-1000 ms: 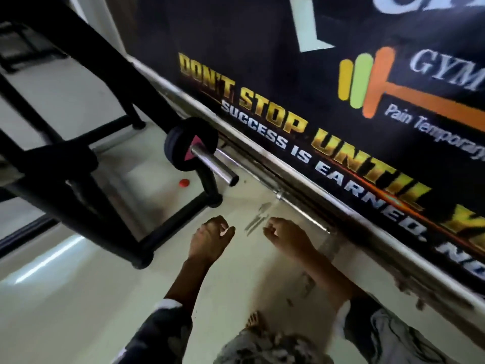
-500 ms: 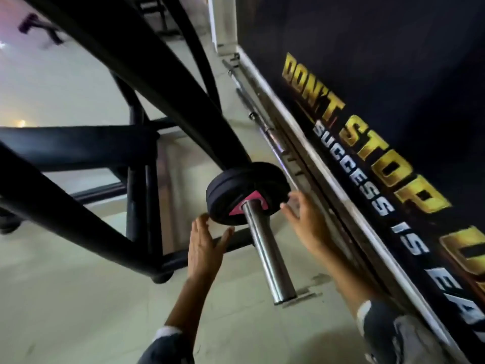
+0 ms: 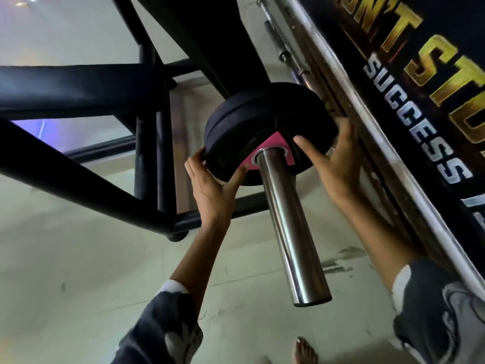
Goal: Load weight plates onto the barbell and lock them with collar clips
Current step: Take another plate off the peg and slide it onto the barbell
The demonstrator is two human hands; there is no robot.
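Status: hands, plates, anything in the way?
Left hand and right hand grip the black round weight plates on the chrome steel barbell sleeve. No collar clip in view. Outer sleeve bare.

Dark sleeves (image 3: 441, 311) with pale swirls

The barbell sleeve (image 3: 286, 227) runs bare below the weight plates (image 3: 262, 119); a black frame (image 3: 78, 177) crowds the left, a banner wall (image 3: 420, 127) the right.
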